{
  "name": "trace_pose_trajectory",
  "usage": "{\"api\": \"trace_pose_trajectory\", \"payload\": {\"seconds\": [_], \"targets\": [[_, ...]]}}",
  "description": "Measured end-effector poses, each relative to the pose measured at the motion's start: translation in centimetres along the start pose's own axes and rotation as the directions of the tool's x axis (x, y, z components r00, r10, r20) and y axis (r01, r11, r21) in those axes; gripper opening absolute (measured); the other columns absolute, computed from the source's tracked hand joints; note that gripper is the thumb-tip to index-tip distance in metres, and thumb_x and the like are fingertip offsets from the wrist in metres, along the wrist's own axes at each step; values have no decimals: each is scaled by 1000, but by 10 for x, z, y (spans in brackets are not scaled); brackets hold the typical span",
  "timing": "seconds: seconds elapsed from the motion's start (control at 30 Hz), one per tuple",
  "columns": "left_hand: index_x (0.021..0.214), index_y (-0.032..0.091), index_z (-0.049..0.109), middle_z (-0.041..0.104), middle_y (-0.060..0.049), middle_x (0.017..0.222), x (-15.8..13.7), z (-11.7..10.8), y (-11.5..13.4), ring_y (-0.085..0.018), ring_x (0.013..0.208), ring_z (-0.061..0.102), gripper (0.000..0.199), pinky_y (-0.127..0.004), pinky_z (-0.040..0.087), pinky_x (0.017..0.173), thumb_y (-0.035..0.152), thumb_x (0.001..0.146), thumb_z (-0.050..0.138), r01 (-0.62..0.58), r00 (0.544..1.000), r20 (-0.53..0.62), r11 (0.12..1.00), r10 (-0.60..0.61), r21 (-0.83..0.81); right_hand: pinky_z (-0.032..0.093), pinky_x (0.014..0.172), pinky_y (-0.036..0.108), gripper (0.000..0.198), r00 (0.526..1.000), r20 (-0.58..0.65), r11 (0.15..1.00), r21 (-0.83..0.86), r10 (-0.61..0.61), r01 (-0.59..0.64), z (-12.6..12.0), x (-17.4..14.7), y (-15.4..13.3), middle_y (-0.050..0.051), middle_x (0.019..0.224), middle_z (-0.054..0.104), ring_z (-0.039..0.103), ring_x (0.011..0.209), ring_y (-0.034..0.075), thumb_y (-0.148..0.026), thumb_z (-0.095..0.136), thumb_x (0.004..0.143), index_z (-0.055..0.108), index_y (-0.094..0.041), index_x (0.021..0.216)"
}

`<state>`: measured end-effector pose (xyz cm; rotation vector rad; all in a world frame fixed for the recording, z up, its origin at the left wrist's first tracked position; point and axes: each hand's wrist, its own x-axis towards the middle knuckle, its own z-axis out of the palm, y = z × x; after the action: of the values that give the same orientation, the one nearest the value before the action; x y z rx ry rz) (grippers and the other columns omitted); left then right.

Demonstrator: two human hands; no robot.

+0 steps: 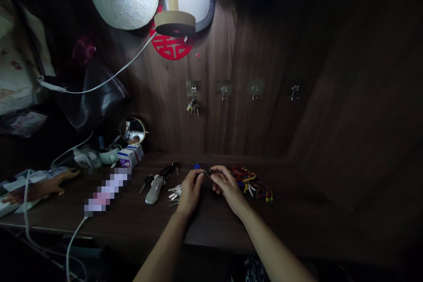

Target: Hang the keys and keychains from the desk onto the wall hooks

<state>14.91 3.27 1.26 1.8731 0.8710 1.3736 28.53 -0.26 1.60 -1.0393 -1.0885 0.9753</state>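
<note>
My left hand (191,191) and my right hand (228,185) meet above the dark wooden shelf, fingers pinched on a small dark metal key ring (206,173). Its details are partly hidden by my fingertips. Just behind my left fingers shows a blue tag (197,166); whether it joins the ring I cannot tell. Several silver keys (175,192) lie beside my left hand. Further left are a grey oval key holder (154,191) and black car keys (168,169). Right of my right hand lies a bundle of red and yellow braided cords (253,180) with keys.
On the wall are metal hooks: one holds a bunch of keys (193,106), others, like the middle hook (224,91), hang bare. A power strip (107,191) with a white cable, small boxes (130,155) and a round mirror (132,131) stand left. A lamp (175,23) hangs above.
</note>
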Motion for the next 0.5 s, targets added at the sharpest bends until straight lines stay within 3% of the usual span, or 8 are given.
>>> {"api": "trace_pose_trajectory", "payload": {"seconds": [0.13, 0.23, 0.4, 0.5], "targets": [[92, 18, 60, 65, -3, 87, 0, -1, 3, -16, 83, 59, 21, -27, 44, 78, 33, 86, 47, 31, 999, 10, 999, -31, -10, 36, 47, 21, 20, 987, 30, 968, -191, -160, 162, 1, -1, 1, -5, 67, 52, 46, 53, 9, -35, 67, 66, 53, -22, 74], [93, 18, 61, 66, -3, 89, -1, -1, 3, -17, 84, 59, 22, -27, 44, 78, 34, 86, 47, 40, 999, 14, 999, -40, -5, 40, 53, 23, 15, 974, 40, 923, -312, -222, 224, -1, 0, 3, -3, 66, 52, 48, 57, 11, -36, 59, 75, 56, -22, 74], [93, 18, 62, 67, -4, 90, 0, -1, 2, -17, 85, 60, 24, -28, 44, 80, 35, 85, 47, 50, 999, 7, 999, -50, -10, 43, 78, 31, 18, 905, 7, 801, -462, -426, 381, -5, 2, 7, 5, 92, 59, 54, 89, 19, -38, 58, 77, 65, -22, 75], [96, 18, 62, 67, -5, 94, 1, -1, 2, -18, 88, 60, 26, -28, 43, 82, 36, 85, 47, 67, 998, 9, 998, -67, -13, 43, 76, 31, 21, 887, -19, 765, -515, -462, 387, -7, 2, 9, 5, 83, 57, 54, 83, 19, -40, 58, 78, 67, -22, 74]]}}
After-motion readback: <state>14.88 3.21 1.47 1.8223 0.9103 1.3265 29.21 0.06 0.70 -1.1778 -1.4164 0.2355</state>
